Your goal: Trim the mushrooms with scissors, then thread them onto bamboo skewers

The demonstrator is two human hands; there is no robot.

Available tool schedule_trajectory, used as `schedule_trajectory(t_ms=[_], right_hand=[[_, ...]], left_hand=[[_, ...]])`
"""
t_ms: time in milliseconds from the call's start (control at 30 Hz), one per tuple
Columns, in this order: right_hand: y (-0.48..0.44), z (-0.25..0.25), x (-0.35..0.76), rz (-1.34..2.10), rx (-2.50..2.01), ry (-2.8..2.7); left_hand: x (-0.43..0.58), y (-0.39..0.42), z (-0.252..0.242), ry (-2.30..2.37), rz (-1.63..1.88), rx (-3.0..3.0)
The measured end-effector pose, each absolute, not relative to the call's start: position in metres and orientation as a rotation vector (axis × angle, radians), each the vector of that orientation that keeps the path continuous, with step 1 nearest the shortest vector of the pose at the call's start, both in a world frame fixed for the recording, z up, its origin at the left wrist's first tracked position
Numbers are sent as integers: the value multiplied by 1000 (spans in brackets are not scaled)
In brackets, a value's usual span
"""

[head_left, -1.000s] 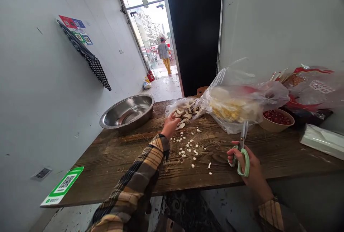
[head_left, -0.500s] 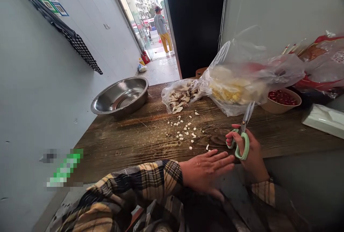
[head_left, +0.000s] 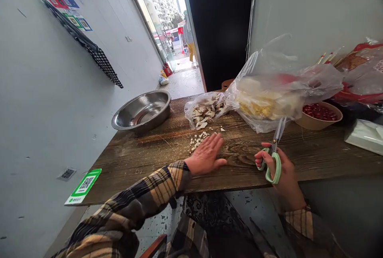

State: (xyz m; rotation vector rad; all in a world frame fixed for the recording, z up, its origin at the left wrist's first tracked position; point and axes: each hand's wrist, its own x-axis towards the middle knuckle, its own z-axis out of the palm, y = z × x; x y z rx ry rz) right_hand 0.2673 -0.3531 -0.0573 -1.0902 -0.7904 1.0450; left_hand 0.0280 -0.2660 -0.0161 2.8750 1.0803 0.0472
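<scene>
My left hand [head_left: 207, 155] lies flat on the wooden table [head_left: 143, 156], fingers stretched out and pointing away from me. Small white mushroom bits [head_left: 196, 140] are gathered against its far left side, some of them hidden by the hand. My right hand [head_left: 281, 168] grips a pair of scissors [head_left: 274, 152] with light green handles, its fingers through the loops and the blades pointing up and away. Just beyond the bits sits a clear plastic bag of cut mushroom pieces [head_left: 205, 115], its mouth facing me.
A steel basin [head_left: 140, 112] stands at the back left. Behind the scissors is a plastic bag with yellow contents [head_left: 260, 104]. To the right are a paper bowl of red pieces [head_left: 320, 116] and a tissue pack [head_left: 366, 134]. A green code card [head_left: 84, 186] is at the left edge.
My left hand has moved left and away from me, from the front edge onto the tabletop. The scattered bits now lie closer together. My right hand still holds the scissors.
</scene>
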Motion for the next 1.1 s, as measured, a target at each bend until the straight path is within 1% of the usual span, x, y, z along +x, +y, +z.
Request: schedule_trajectory(t_ms=[100,267,400,500,667,900,1100], right_hand=[[-351,-62,266,1025,-1106,-750],[-349,-63,263,986,-1142,-708],[-347,-64,261,948,-1194,-744],[-344,-70,262,961,-1173,-731],[-338,-79,263,1007,-1158,-694],[-341,-78,263,1023,-1168,-711],[-342,-78,263,1030,-1181,-742]], left_hand=[[67,-269,-22,851,69,2916],[132,-235,-46,881,149,2876],[161,-203,-54,960,211,2847],[169,-191,-53,1049,307,2842],[172,-179,-53,1383,359,2751],[178,-143,-56,1217,261,2784],[177,-129,-51,1315,501,2837]])
